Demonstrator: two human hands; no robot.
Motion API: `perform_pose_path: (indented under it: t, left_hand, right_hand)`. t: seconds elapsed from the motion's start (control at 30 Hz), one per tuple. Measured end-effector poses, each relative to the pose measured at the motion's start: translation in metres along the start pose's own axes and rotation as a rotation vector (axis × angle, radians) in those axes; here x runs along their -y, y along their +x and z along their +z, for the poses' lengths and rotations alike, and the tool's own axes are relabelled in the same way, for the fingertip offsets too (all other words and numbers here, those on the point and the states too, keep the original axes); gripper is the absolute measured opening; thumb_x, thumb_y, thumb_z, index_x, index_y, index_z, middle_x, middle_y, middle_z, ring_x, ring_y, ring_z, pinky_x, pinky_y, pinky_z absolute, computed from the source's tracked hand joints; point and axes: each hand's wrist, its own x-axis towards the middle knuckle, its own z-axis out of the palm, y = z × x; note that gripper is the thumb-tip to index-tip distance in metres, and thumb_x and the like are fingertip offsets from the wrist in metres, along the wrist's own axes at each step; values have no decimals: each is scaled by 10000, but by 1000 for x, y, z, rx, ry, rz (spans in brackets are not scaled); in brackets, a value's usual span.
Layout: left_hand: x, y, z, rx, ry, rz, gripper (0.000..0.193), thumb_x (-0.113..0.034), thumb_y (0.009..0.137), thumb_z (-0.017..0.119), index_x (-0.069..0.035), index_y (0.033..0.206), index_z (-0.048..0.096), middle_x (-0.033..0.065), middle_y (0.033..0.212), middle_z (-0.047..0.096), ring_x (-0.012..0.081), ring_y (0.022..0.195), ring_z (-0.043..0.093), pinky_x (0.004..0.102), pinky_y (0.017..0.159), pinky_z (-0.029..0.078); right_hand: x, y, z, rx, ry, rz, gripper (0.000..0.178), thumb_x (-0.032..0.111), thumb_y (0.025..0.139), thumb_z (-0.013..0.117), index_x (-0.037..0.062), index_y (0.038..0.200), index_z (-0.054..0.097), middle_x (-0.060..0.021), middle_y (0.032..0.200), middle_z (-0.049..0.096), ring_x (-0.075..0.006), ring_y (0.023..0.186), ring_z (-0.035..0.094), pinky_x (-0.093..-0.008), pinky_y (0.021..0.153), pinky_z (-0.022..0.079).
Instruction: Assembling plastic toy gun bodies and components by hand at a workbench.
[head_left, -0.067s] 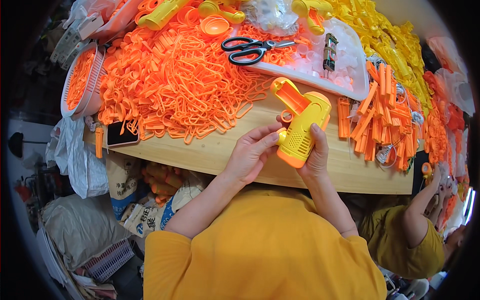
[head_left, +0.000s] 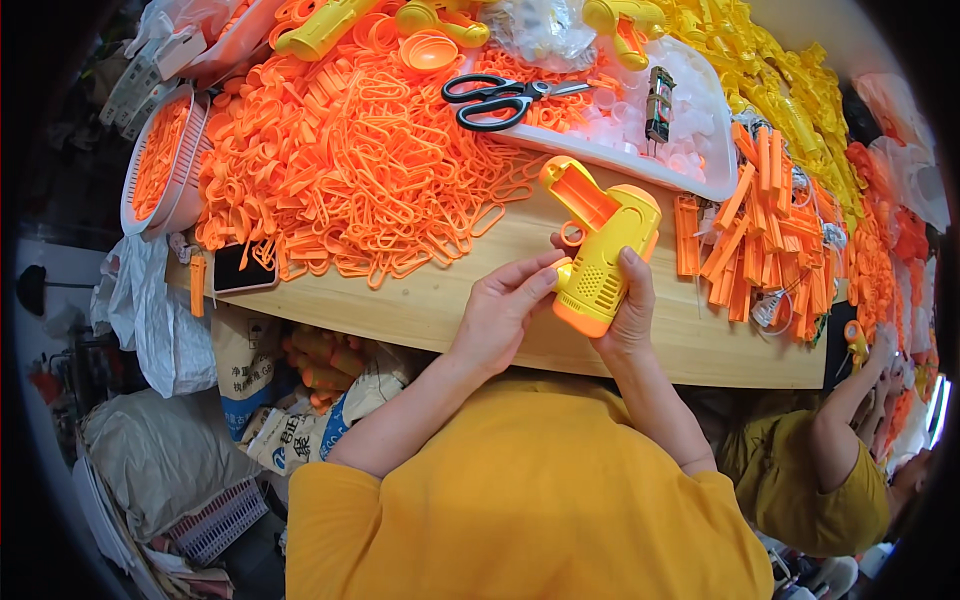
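Above the table's near edge I hold a yellow-and-orange plastic toy gun (head_left: 600, 258), its orange-lined hollow handle pointing to the upper left. My right hand (head_left: 632, 310) wraps round the lower right of its body, thumb along the side. From the other side, my left hand (head_left: 507, 308) pinches a small round yellow part (head_left: 564, 274) that sticks out of the body. An orange ring-shaped trigger (head_left: 572, 234) shows just above those fingers. The far sides of the toy and several fingertips are hidden.
A heap of orange clips and rings (head_left: 350, 170) covers the left; a phone (head_left: 245, 268) lies before it. Scissors (head_left: 515, 98) rest at a white tray (head_left: 640, 158). Wired orange battery boxes (head_left: 755, 225) and yellow shells (head_left: 775, 80) fill the right. A co-worker (head_left: 815, 480) sits there.
My hands and the toy gun stay almost still, with only a tiny shift. At the far right, the co-worker's hands and the yellow-orange piece they hold have moved slightly.
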Motion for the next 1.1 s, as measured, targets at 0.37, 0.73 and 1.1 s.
perform_pose_path:
  t: [0.37, 0.73, 1.1]
  left_hand:
    - [18, -14, 14, 168, 469, 443, 727, -74, 832, 686, -18, 1381, 214, 123, 1309, 393, 208, 1246, 403, 363, 1064, 325]
    - [10, 0, -3, 201, 636, 464, 612, -148, 856, 672, -19, 1351, 337, 107, 1322, 429, 217, 1220, 447, 349, 1008, 389]
    - [-52, 30, -49, -302, 1912, 723, 102, -176, 764, 703, -100, 824, 672, 71, 694, 549, 262, 615, 606, 361, 522, 480]
  right_hand:
    - [-12, 3, 6, -106, -42, -74, 600, 385, 839, 574, -6, 1264, 413, -146, 1090, 574, -262, 1044, 588, -406, 890, 505]
    - [-16, 9, -10, -217, -84, -77, 511, 370, 856, 552, 9, 1204, 453, -147, 1059, 575, -256, 959, 605, -395, 822, 523]
    - [33, 25, -29, 90, -718, 353, 531, 147, 740, 636, 15, 1215, 439, -96, 1034, 567, -177, 932, 585, -315, 828, 499]
